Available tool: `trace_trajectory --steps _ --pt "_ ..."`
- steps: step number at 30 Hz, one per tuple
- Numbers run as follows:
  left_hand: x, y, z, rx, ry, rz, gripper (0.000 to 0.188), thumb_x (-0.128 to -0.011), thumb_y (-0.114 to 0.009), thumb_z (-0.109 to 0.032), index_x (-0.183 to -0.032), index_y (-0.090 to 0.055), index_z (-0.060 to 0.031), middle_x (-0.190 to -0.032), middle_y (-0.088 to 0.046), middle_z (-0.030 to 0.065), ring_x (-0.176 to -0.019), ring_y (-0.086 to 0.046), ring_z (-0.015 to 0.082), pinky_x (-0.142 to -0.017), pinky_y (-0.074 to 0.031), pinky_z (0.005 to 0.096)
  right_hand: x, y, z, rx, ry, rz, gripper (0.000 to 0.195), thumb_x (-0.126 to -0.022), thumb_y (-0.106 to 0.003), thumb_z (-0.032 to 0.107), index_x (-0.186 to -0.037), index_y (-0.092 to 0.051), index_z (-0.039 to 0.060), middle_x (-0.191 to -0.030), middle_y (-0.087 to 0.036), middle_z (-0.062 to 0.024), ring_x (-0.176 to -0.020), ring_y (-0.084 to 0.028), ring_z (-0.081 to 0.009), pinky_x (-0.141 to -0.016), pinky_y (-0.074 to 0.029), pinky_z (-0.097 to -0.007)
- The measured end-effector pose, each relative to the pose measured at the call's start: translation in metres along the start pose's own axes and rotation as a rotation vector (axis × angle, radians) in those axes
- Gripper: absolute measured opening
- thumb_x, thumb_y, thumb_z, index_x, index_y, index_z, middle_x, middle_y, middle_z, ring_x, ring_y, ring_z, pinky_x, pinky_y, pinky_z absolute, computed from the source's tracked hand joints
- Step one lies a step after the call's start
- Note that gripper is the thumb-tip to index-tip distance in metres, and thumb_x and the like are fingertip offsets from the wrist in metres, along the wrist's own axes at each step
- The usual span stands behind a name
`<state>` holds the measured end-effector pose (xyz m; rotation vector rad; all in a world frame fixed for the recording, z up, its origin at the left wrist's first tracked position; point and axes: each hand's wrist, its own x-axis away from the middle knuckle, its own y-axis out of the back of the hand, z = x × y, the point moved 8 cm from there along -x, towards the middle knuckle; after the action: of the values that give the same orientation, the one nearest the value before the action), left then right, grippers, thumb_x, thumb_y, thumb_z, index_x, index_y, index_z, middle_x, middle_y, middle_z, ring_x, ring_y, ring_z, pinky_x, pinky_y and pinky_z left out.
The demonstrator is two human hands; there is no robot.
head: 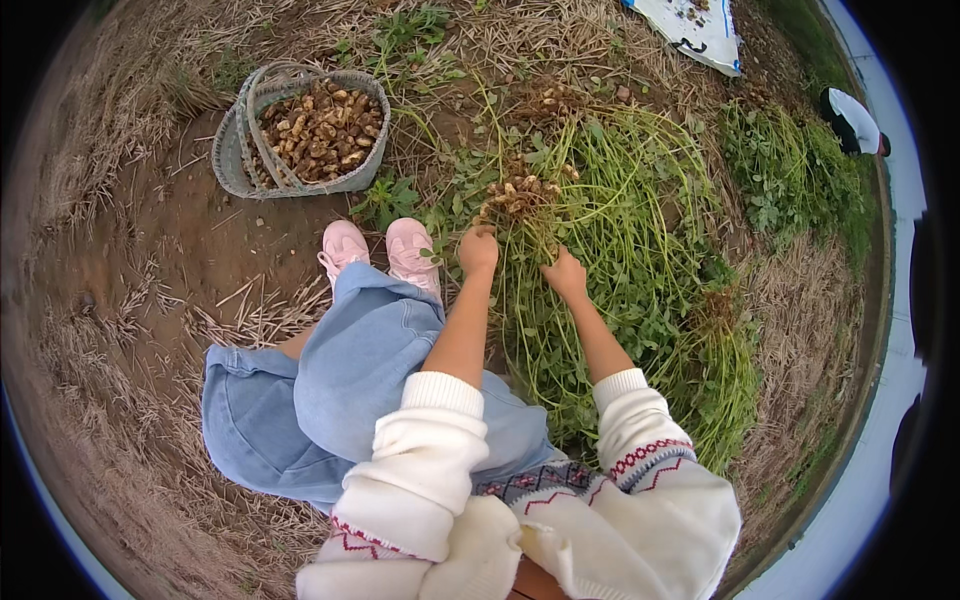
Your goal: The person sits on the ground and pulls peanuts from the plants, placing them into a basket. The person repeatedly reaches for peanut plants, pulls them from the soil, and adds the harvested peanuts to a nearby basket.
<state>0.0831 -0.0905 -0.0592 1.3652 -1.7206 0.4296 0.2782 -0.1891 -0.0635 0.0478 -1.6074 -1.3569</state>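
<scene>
My left hand [478, 250] is at the near edge of a cluster of unshelled peanuts [520, 196] on their roots, its fingers curled; whether it grips a pod is too small to tell. To its right, my right hand [565, 274] is closed around the stems of a peanut plant [553, 238] just below the same cluster. Beneath and beside both hands lies a heap of pulled green peanut plants [622, 225]. At the upper left, a woven basket [366, 180] with a looped handle holds many soil-covered peanuts [322, 131].
Another rooted peanut cluster [553, 97] lies beyond the heap. A white sheet [694, 34] with scattered pods is at the top right. More green plants [795, 172] lie near a person [855, 124] bending at the far right. Dry straw covers much of the soil around my pink shoes [411, 251].
</scene>
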Motion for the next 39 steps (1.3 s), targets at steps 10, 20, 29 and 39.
trace_trajectory --steps 10,20,29,39 --pt "-0.03 0.002 -0.048 -0.258 -0.496 0.151 0.041 -0.089 -0.043 -0.027 -0.126 -0.043 -0.0107 -0.131 -0.039 0.0121 -0.118 -0.04 0.0308 -0.098 -0.033 0.0396 0.062 0.002 -0.006 -0.272 0.166 -0.232 0.064 -0.07 -0.068 0.023 -0.123 -0.04 0.0032 -0.106 -0.056 -0.0171 -0.087 -0.058 -0.0308 -0.073 -0.048 -0.0408" --pt "-0.087 -0.011 -0.078 -0.375 -0.278 0.348 0.037 -0.089 -0.036 -0.02 -0.122 -0.051 -0.0126 -0.107 -0.058 0.0101 -0.101 -0.053 0.0237 -0.089 -0.04 0.0364 0.059 -0.048 -0.008 -0.102 0.118 -0.251 0.079 -0.066 -0.074 0.028 -0.13 -0.033 0.0075 -0.117 -0.047 -0.0134 -0.109 -0.045 -0.0299 -0.095 -0.034 -0.0407" --pt "-0.118 0.031 -0.108 -0.736 -0.383 0.44 0.036 -0.084 -0.042 -0.023 -0.114 -0.058 -0.0121 -0.112 -0.059 0.0096 -0.097 -0.057 0.0242 -0.087 -0.043 0.0364 0.027 -0.067 -0.036 -0.255 0.083 -0.074 0.073 -0.076 -0.065 0.037 -0.134 -0.031 0.009 -0.122 -0.049 -0.0169 -0.106 -0.052 -0.0323 -0.088 -0.043 -0.0396" --pt "-0.127 0.033 -0.093 -0.625 -0.334 0.37 0.036 -0.087 -0.042 -0.031 -0.12 -0.053 -0.0209 -0.102 -0.06 0.0045 -0.084 -0.06 0.02 -0.079 -0.047 0.04 0.004 -0.064 -0.05 -0.628 0.021 0.094 0.05 -0.083 -0.06 0.033 -0.123 -0.049 0.0056 -0.107 -0.06 -0.0117 -0.097 -0.056 -0.0233 -0.084 -0.042 -0.0347"
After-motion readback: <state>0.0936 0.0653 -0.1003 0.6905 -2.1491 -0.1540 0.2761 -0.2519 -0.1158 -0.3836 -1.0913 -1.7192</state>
